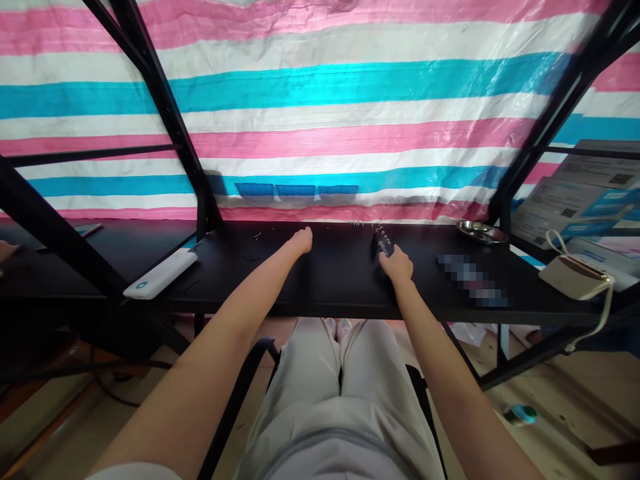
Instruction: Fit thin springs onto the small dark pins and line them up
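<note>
My right hand [399,265] is closed around a small dark object [376,244] with a line of clear or silvery bits along it; its exact kind is too small to tell. To the left, my left hand [303,240] is held over the black table [340,280], its fingers curled together. Whatever may be between those fingers is hidden. Beyond my hands, a row of small pale pieces [357,223] lies along the table's back edge. A few more tiny pale bits [257,235] are scattered left of my left hand.
A shiny metal dish [481,231] sits at the back right, behind a blurred-out item [473,280]. At the right end is a beige pouch [575,277] with a strap. A long white device [161,274] lies on the left. Black frame posts [167,113] flank the striped sheet [350,87].
</note>
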Tool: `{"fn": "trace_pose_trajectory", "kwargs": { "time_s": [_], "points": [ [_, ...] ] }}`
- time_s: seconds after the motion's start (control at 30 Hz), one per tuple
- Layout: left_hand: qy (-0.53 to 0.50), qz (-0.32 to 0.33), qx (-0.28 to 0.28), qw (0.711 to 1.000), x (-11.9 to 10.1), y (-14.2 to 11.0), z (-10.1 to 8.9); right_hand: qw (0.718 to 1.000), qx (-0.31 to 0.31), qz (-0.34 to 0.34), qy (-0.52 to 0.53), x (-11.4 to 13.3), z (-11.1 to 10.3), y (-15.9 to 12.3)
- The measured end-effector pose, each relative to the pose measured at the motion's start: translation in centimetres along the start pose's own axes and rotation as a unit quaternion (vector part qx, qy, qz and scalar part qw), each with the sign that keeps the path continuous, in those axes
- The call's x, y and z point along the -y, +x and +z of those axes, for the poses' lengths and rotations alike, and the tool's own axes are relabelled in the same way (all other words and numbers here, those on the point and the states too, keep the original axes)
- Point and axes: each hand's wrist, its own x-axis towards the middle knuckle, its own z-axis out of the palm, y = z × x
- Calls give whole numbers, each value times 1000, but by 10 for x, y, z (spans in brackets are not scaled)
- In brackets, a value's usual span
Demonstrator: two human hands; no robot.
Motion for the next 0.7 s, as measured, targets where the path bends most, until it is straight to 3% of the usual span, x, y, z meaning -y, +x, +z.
{"fn": "trace_pose_trajectory", "kwargs": {
  "time_s": [0.2,0.33,0.43,0.6,0.7],
  "points": [
    [3,43,-36,998,11,3,12,999,-42,-12,16,-2,4,1],
    [-71,103,-91,988,15,-4,32,980,-177,-54,71,-1,8,2],
    [-184,118,-137,966,11,-15,55,945,-261,-150,130,5,9,-2],
    [-430,46,-124,893,3,-30,85,887,-237,-357,173,34,9,-16],
    [-518,46,-122,846,3,-33,91,874,-198,-405,179,55,15,-26]
  ]
}}
